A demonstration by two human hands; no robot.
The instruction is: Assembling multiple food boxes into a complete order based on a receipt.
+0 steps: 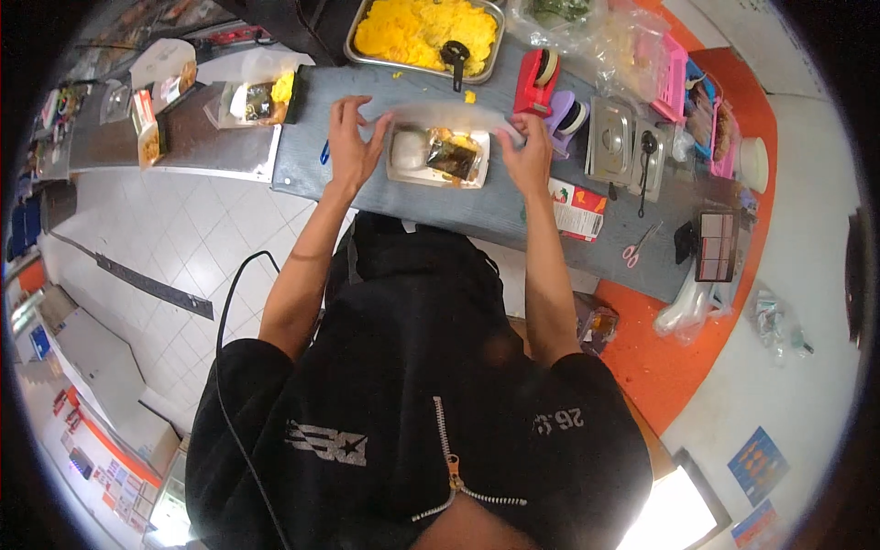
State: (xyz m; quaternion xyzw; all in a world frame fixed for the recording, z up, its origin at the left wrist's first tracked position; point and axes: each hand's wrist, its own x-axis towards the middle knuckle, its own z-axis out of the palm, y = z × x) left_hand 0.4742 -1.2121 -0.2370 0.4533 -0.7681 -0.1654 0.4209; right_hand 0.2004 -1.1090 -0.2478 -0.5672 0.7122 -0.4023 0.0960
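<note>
A white paper food box stands on the grey table in front of me. Inside lie white rice, a dark sheet that looks like seaweed, and yellow bits of what looks like egg. Its pale lid is raised along the far side. My left hand is at the box's left, fingers apart, with the thumb against the lid's left end. At the other end my right hand has the lid's corner between thumb and fingers.
Beyond the box sits a metal tray of yellow egg with a black spoon. Red and purple tape dispensers stand to the right, near metal lidded containers and scissors. Filled food boxes stand left.
</note>
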